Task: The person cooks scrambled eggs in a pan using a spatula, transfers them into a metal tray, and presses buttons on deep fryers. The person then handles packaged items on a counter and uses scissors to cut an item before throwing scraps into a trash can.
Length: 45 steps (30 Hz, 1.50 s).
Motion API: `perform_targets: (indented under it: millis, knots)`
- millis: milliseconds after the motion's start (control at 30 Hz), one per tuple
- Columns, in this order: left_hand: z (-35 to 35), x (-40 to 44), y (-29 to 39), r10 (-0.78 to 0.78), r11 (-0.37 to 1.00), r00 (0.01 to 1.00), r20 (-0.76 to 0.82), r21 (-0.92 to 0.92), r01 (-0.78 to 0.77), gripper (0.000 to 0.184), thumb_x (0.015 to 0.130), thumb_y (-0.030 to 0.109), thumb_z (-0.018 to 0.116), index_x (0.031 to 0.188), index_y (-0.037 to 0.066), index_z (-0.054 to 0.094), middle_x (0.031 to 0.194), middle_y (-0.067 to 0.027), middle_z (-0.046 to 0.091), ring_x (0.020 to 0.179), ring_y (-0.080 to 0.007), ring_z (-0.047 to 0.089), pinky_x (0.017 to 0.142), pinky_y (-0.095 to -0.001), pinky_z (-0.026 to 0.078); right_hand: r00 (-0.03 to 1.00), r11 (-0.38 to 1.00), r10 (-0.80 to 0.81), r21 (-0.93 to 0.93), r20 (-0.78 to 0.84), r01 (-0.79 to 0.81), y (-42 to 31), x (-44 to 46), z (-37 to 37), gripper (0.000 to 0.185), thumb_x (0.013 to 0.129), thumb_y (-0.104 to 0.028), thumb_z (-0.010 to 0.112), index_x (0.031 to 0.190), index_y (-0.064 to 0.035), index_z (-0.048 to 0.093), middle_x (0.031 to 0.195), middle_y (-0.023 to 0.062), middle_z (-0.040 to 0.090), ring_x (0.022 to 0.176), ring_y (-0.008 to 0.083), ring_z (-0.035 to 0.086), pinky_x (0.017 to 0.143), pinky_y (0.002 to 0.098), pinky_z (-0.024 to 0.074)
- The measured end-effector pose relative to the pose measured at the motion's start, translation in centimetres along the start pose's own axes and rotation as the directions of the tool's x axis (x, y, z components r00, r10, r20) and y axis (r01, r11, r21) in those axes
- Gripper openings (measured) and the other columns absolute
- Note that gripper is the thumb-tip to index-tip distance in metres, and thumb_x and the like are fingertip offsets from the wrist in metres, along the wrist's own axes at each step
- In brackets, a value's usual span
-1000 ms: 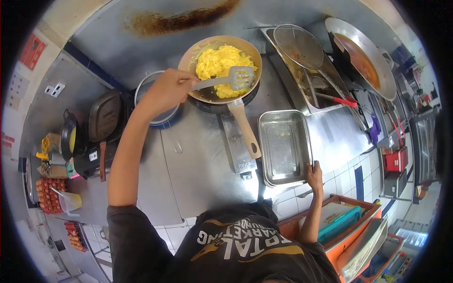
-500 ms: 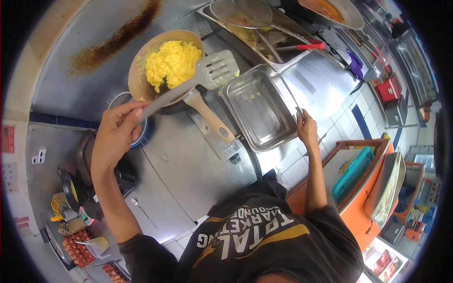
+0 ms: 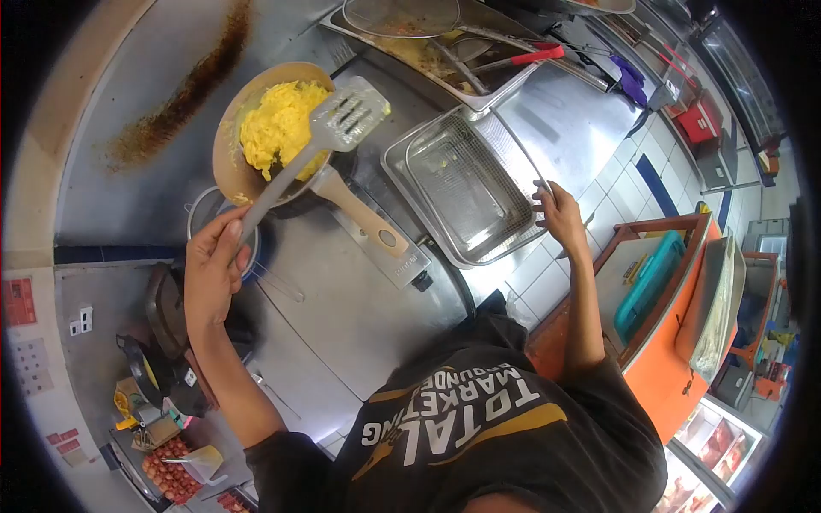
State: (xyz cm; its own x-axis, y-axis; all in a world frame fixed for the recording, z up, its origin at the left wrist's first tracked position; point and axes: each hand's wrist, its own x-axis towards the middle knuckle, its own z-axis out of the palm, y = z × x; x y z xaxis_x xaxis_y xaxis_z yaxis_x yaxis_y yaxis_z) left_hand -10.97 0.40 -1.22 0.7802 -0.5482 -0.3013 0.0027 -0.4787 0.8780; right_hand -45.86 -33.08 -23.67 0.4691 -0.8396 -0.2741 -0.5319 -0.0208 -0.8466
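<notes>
Taking the frying pan as our landmark, we see it sitting over the burner, its pale handle pointing back towards the person's body, presumably so that it can be grasped easily. Inside lies the scrambled egg, gathered in one soft yellow heap, with small bits stuck on the pan's bare wall.

On the near left of the pan, the left hand has its thumb and fingers closed round the far end of the spatula. We take that long hold as a way of leaving the knuckles clear of the heat. The blade hangs over the pan's right side, smeared with a little egg.

To the right of the pan, just past its handle, is the metal tray. The right hand has its fingers curled on the rim farthest from the pan, which we read as steadying it from outside. Pale specks show on the tray's floor, though with the glare we can't be sure whether they are food scraps.

Beyond the tray, farther right of the pan, a deep rectangular pan holds yellowish liquid; a mesh strainer and a red-handled tool lie across it, apparently parked there to drip.
</notes>
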Motion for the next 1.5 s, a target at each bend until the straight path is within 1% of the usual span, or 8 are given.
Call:
perform_targets:
  millis: [433, 600, 767, 867, 1000, 1133, 1433, 1500]
  knots:
    - [-9.5, 2.1, -1.3, 0.072, 0.989, 0.952, -0.297, 0.147, -0.029, 0.031, 0.101, 0.023, 0.059, 0.124, 0.005, 0.066, 0.068, 0.0032, 0.052, 0.052, -0.0024, 0.041, 0.044, -0.0182, 0.029, 0.985, 0.987, -0.138, -0.071, 0.099, 0.145, 4.3, 6.3, 0.7, 0.032, 0.103, -0.027, 0.050, 0.107, 0.0016, 0.065, 0.087, 0.0109, 0.069, 0.076, 0.0147, 0.063, 0.067, 0.0293, 0.0529]
    - [-11.8, 2.3, -1.7, 0.530, 0.612, 0.847, 0.028, 0.678, -0.406, 0.027, 0.094, 0.014, 0.061, 0.116, 0.002, 0.070, 0.077, -0.0125, 0.068, 0.073, -0.0251, 0.066, 0.072, -0.0351, 0.049, 0.933, 0.836, -0.360, -0.448, -0.011, 0.318, 3.2, 5.2, 2.9, 0.030, 0.100, -0.026, 0.054, 0.099, 0.0018, 0.064, 0.082, 0.0198, 0.064, 0.077, 0.0346, 0.063, 0.070, 0.0446, 0.0484]
    - [-5.8, 0.5, 0.0, 0.390, 0.489, 0.912, 0.129, 0.810, -0.324, 0.028, 0.090, 0.010, 0.060, 0.115, 0.009, 0.071, 0.091, -0.0208, 0.068, 0.086, -0.0397, 0.065, 0.078, -0.0430, 0.051, 0.825, 0.640, -0.533, -0.729, -0.191, 0.245, 0.3, 2.5, 4.4, 0.027, 0.091, -0.017, 0.065, 0.111, 0.0002, 0.059, 0.098, 0.0222, 0.060, 0.093, 0.0398, 0.060, 0.078, 0.0484, 0.0472]
    - [-1.5, 1.8, -1.0, 0.451, 0.402, 0.892, 0.040, 0.883, -0.243, 0.027, 0.090, 0.011, 0.061, 0.115, 0.008, 0.071, 0.090, -0.0204, 0.068, 0.083, -0.0399, 0.064, 0.077, -0.0463, 0.051, 0.777, 0.708, -0.626, -0.464, -0.064, 0.532, -5.3, -0.5, 9.5, 0.037, 0.091, -0.016, 0.067, 0.123, -0.0002, 0.057, 0.099, 0.0227, 0.063, 0.083, 0.0338, 0.064, 0.074, 0.0427, 0.0513]
    - [-0.8, 5.9, -4.5, 0.520, 0.535, 0.846, -0.117, 0.817, -0.215, 0.023, 0.091, 0.012, 0.057, 0.109, 0.008, 0.071, 0.094, -0.0220, 0.068, 0.088, -0.0411, 0.066, 0.077, -0.0496, 0.052, 0.843, 0.949, -0.315, 0.169, 0.436, 0.267, -14.8, -6.5, 16.8, 0.040, 0.098, -0.031, 0.058, 0.118, 0.0039, 0.058, 0.087, 0.0196, 0.067, 0.079, 0.0303, 0.067, 0.074, 0.0430, 0.0525]
    - [-5.3, 2.9, -0.6, 0.405, 0.715, 0.905, -0.131, 0.662, -0.224, 0.025, 0.093, 0.014, 0.057, 0.113, 0.007, 0.071, 0.094, -0.0222, 0.070, 0.090, -0.0409, 0.067, 0.077, -0.0453, 0.052, 0.739, 0.988, -0.122, 0.152, 0.663, 0.027, -15.2, -5.1, 19.4, 0.042, 0.100, -0.035, 0.054, 0.115, 0.0042, 0.058, 0.082, 0.0201, 0.065, 0.075, 0.0284, 0.066, 0.070, 0.0419, 0.0510]
    - [-11.7, 13.6, 1.0, 0.519, 0.529, 0.850, -0.094, 0.816, -0.233, 0.026, 0.090, 0.017, 0.059, 0.107, 0.004, 0.073, 0.101, -0.0237, 0.069, 0.094, -0.0418, 0.067, 0.086, -0.0438, 0.052, 0.756, 0.905, -0.414, 0.136, 0.508, 0.404, -14.4, -2.8, 17.5, 0.031, 0.101, -0.029, 0.056, 0.111, -0.0002, 0.060, 0.066, -0.0032, 0.051, 0.056, 0.0064, 0.047, 0.048, 0.0251, 0.0390]
    - [-11.3, 17.4, 0.7, 0.496, 0.509, 0.867, -0.043, 0.823, -0.251, 0.025, 0.090, 0.018, 0.060, 0.105, 0.004, 0.074, 0.103, -0.0241, 0.069, 0.094, -0.0417, 0.067, 0.087, -0.0441, 0.052, 0.790, 0.943, -0.307, 0.057, 0.530, 0.328, -15.3, -3.2, 17.2, 0.040, 0.100, -0.036, 0.055, 0.108, 0.0020, 0.061, 0.076, 0.0199, 0.063, 0.073, 0.0307, 0.063, 0.070, 0.0414, 0.0486]
